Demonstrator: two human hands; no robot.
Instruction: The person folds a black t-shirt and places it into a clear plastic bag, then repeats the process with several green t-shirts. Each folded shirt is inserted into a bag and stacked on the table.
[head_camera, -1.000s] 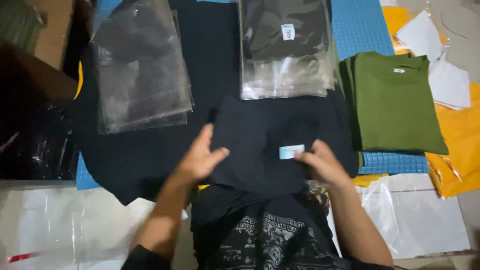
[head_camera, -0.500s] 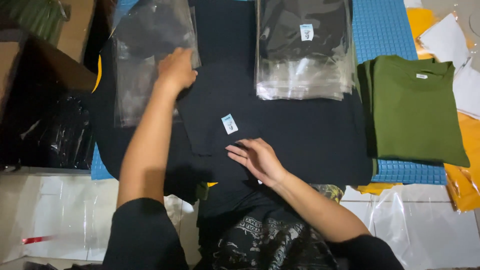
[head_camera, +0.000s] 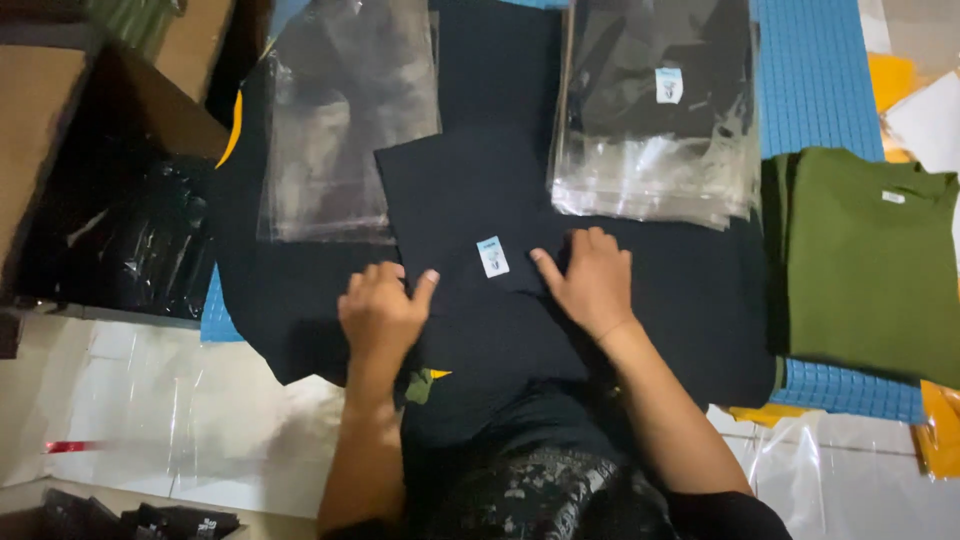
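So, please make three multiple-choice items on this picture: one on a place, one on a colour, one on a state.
1. Where does the small label lie?
A. on the black shirt, between the two hands
B. on the cardboard box
C. on the blue mat

2. What colour is the folded shirt at the right?
A. red
B. green
C. white

3. How are the hands?
A. both lifted in the air
B. both flat on the black shirt
C. one inside a plastic bag

Answers:
1. A: the label sits on the black shirt, between the left hand and the right hand.
2. B: the green shirt lies at the right edge.
3. B: both palms press on the dark cloth, holding nothing.
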